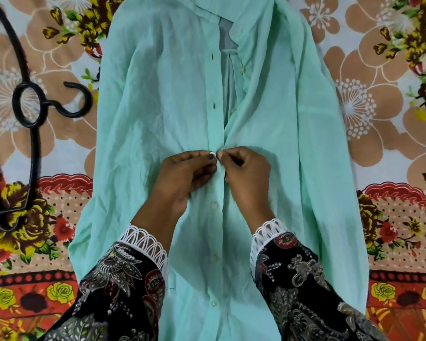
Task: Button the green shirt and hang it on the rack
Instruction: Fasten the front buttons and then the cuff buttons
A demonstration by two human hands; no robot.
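Observation:
The pale green shirt (158, 114) lies flat, front up, collar at the far end, on a flowered bedsheet. Its lower placket is closed over three white buttons; from mid-chest up it gapes open. My left hand (182, 178) pinches the left placket edge at the middle of the shirt. My right hand (246, 175) pinches the right edge against it, and a small white button (213, 153) shows between the fingertips of both hands. A black hanger (27, 107) lies on the sheet to the shirt's left, its hook pointing toward the shirt.
The flowered bedsheet (379, 119) covers the whole surface around the shirt. My patterned dark sleeves with white lace cuffs (148, 244) rest over the shirt's lower part. No rack is in view.

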